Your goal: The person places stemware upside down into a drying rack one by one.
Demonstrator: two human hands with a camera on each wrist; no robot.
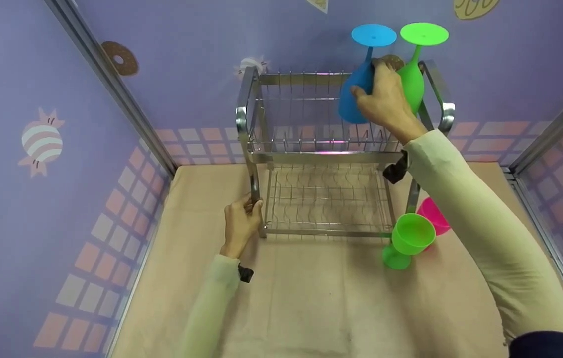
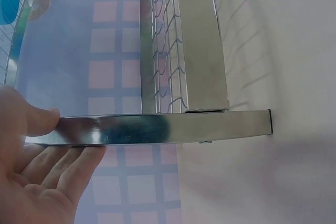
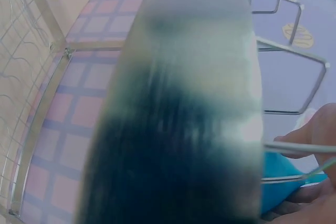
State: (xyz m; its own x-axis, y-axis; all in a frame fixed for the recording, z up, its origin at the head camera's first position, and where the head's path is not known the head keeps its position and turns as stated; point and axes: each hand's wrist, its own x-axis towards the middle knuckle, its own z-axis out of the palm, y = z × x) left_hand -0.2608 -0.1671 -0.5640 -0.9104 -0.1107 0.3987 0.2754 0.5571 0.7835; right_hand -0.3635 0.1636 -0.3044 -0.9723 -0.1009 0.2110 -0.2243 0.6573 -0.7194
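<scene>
A person's right hand [image 1: 386,102] grasps an inverted blue plastic goblet [image 1: 353,108], fingers curled round its bowl, over the upper tier of a two-tier silver metal dish rack [image 1: 331,158]. Taken from the rack's middle, with 12 o'clock at the far wall, the blue goblet sits at 1 o'clock. An inverted bright-green plastic goblet [image 1: 412,82] stands just beside it at 2 o'clock; whether it touches the hand cannot be told. At 8 o'clock, the left hand [image 1: 241,221] pinches the rack's front post between thumb and fingers. At 5 o'clock, a second green goblet [image 1: 411,241] stands upright on a beige tabletop [image 1: 306,298], partly hiding a hot-pink cup [image 1: 433,216] at 4 o'clock.
</scene>
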